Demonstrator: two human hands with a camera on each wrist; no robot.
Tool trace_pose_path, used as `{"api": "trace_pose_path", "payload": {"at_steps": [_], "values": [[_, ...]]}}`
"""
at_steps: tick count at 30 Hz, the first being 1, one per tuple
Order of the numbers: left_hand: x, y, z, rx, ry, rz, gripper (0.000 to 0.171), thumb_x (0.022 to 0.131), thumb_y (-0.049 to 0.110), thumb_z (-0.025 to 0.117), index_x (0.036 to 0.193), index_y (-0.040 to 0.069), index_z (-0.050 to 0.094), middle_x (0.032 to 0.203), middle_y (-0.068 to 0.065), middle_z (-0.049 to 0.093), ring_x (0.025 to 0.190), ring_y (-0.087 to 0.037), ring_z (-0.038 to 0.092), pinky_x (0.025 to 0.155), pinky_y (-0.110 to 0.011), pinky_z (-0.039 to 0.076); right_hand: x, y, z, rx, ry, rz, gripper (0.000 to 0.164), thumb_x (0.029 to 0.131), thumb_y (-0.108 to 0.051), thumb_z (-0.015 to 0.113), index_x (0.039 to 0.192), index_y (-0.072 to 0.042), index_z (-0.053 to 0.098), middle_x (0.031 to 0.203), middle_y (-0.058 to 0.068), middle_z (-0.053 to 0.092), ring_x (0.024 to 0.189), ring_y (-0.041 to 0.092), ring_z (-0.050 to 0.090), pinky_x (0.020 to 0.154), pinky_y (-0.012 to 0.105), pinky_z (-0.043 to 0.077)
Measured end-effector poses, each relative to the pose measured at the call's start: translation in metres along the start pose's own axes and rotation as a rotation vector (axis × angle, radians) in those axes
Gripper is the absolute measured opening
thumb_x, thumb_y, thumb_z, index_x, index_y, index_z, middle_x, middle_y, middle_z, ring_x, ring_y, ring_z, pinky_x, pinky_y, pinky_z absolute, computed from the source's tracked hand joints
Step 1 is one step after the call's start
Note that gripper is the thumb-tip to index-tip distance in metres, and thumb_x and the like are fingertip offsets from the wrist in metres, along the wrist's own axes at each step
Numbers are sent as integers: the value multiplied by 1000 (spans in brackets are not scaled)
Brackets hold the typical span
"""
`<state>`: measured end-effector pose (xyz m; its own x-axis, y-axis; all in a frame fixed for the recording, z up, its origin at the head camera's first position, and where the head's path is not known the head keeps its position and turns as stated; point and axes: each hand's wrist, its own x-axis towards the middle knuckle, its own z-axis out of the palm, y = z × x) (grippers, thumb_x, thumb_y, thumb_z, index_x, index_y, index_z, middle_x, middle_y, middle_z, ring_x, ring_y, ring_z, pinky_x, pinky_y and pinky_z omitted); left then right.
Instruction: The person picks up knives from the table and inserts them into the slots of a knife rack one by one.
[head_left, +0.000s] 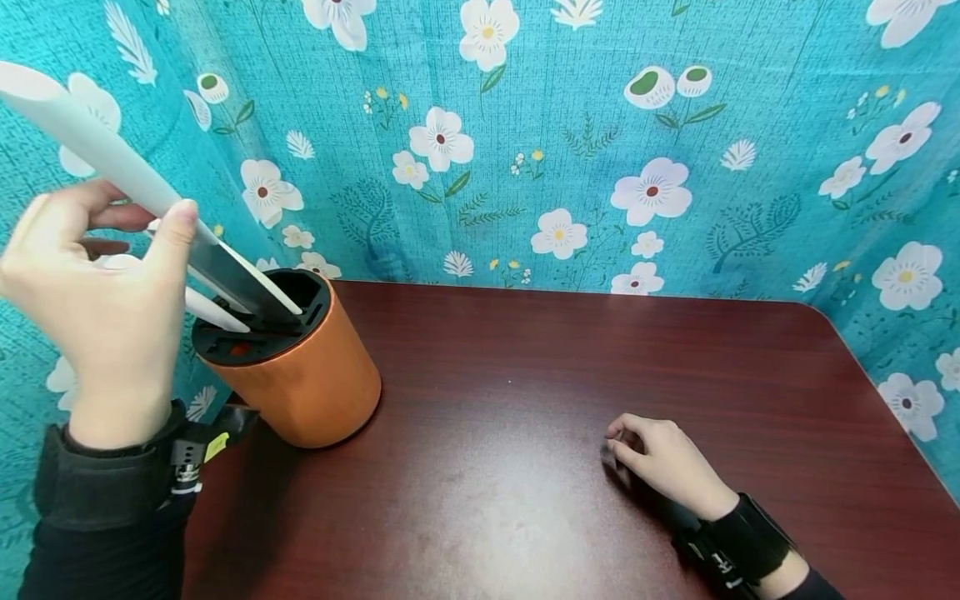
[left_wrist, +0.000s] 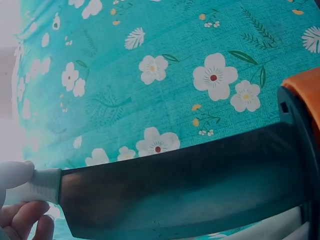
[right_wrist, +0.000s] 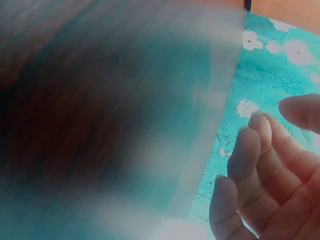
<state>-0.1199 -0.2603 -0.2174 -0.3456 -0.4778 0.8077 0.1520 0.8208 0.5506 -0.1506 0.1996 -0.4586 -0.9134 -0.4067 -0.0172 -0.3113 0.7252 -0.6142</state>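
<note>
At the left, my left hand (head_left: pixel 105 283) grips the white handle (head_left: pixel 112 154) of a broad-bladed cleaver (left_wrist: pixel 185 185) between thumb and fingers. The cleaver slants down to the right, its dark blade reaching into the black slotted top of an orange, round knife block (head_left: pixel 315 383). Another white handle (head_left: pixel 213 312) sticks out of the block beneath the blade, partly hidden behind my hand. Away to the right, my right hand (head_left: pixel 667 462) rests at the tabletop with loosely curled fingers (right_wrist: pixel 245 155), holding nothing.
The dark red-brown table (head_left: pixel 480 417) has a rounded far right corner. A teal floral curtain (head_left: pixel 525 150) hangs along its far edge and past the left and right sides. The knife block stands near the table's left edge.
</note>
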Motion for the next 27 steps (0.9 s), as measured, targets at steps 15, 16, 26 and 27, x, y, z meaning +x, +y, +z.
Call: {"api": "trace_pose_path", "payload": {"at_steps": [15,16,26,27], "values": [[-5,2,-9,4,-5,3,42,86,50,76,119,24,75,87,46,45,99,19,47,78,-10,36,0,-1,1,4,-6,-8,9,99,-17,64,105,-15,70,68,-9,63,54,0,51,59,20,43],[-5,2,-8,2,-5,0,42,86,50,77,118,23,76,86,45,46,98,19,47,77,-10,35,0,0,1,5,-6,-6,9,99,-17,64,105,-15,70,68,-9,63,54,0,51,59,20,43],[-18,-8,4,-20,-66,0,39,85,40,79,110,10,79,82,46,47,90,20,46,75,-11,33,0,2,4,5,-8,1,8,98,-17,64,104,-16,69,67,-10,62,53,1,51,58,20,43],[-20,-9,5,-19,-78,-1,38,86,37,80,109,8,79,82,46,46,89,21,45,75,-11,32,0,2,4,6,-7,2,8,98,-17,64,104,-16,69,67,-10,62,54,1,51,58,20,43]]}}
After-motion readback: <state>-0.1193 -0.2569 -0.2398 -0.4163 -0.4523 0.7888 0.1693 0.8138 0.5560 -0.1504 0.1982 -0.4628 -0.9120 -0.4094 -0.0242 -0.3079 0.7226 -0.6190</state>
